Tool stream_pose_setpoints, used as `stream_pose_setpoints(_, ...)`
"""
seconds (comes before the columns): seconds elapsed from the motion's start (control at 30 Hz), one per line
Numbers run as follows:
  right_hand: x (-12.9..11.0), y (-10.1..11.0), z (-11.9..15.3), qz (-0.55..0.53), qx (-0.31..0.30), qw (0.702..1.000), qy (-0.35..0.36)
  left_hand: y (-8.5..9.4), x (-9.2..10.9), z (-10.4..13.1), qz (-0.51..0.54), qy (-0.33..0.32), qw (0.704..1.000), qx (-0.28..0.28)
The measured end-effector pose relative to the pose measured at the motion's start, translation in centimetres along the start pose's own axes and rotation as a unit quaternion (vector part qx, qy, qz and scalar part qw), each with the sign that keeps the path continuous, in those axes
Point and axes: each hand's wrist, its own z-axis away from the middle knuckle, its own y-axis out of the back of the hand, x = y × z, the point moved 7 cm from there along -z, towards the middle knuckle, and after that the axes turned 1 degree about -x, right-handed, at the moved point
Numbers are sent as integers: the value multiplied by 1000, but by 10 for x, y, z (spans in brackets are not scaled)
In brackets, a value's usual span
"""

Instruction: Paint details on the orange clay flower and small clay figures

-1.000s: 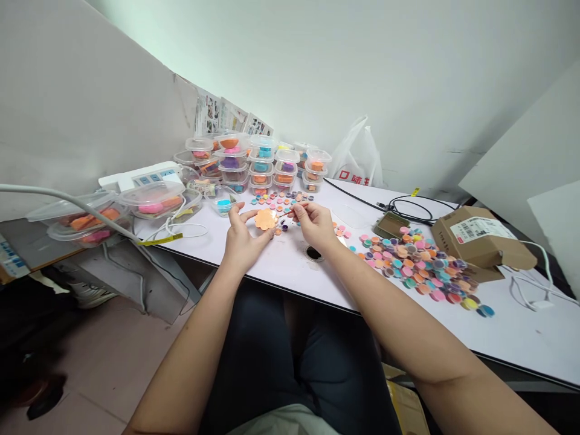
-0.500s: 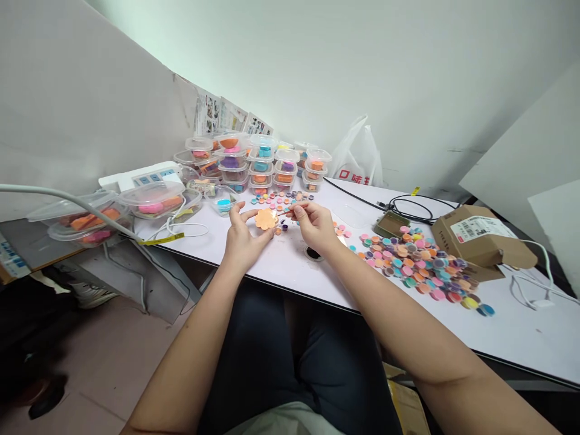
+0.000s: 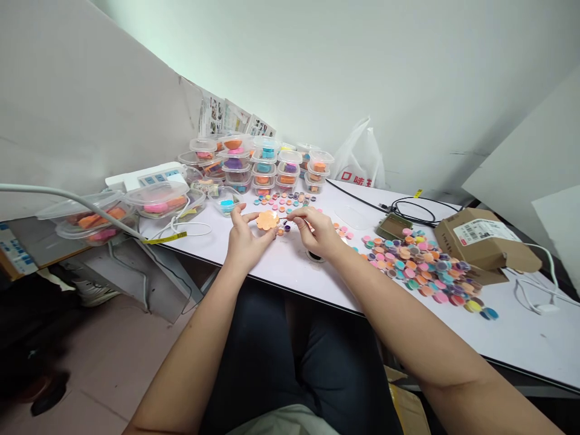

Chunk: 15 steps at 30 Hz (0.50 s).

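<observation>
Between the thumb and fingers of my left hand is an orange flower-shaped piece, held up above the white table. My right hand pinches a thin dark stick just right of the flower, its tip close to the flower's edge. Below the stick, a small purple pot sits on the table. Under my right hand is a round container with dark contents, partly covered by the hand. Small coloured pots lie behind the hands.
Clear tubs of coloured clay stand stacked at the back. A large heap of coloured pots lies on the right, beside a cardboard box. More tubs, a power strip and cables are at left. A white bag stands behind.
The stick in my right hand has moved slightly right, away from the flower's face. My left hand keeps its hold on the flower. The whole view has shifted slightly.
</observation>
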Motion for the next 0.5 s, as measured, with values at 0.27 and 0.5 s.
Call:
stream_pose_setpoints(0.27,-10,-7,0,5,-16,999,38,1,-1,0,1,-4,1000,7)
stream_pose_setpoints(0.5,-12,-3,0,30,10,998,60,1,-1,0,0,-2,1000,6)
